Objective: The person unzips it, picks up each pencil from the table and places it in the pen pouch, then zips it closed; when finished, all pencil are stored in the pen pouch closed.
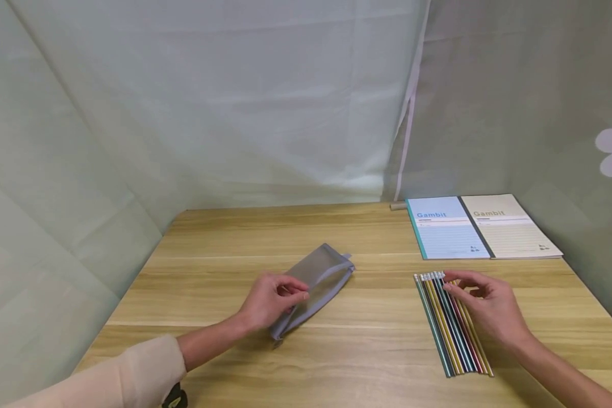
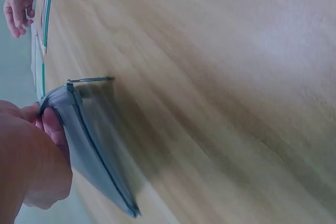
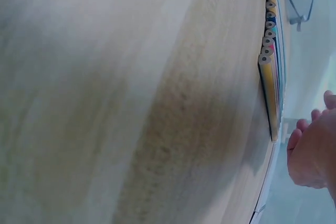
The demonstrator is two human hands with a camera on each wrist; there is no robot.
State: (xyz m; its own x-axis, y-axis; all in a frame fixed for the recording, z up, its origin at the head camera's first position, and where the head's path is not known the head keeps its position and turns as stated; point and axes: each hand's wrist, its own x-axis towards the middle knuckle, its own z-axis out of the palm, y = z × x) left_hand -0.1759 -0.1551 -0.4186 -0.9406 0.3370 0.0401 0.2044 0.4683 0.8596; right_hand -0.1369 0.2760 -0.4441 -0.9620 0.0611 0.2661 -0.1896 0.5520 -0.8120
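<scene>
A grey zip pencil pouch (image 1: 318,272) lies slantwise on the table, its long zip side gaping. My left hand (image 1: 275,297) is at its left side, thumb and fingers pinching the pouch's edge; in the left wrist view the pouch (image 2: 92,148) stands up from the table beside those fingers. To the right, several pencils (image 1: 446,326) lie side by side in a flat row, green, yellow, dark and red. Over their ferrule ends hovers my right hand (image 1: 489,303), fingers loosely bent with nothing held. The right wrist view shows a gap between this hand (image 3: 312,148) and the pencils (image 3: 270,77).
Two notebooks, one blue (image 1: 449,229) and one beige (image 1: 510,226), lie together at the back right behind the pencils. A small brown stub (image 1: 398,206) sits beside the blue one at the back edge. Pale cloth curtains (image 1: 265,102) enclose the wooden table (image 1: 224,249).
</scene>
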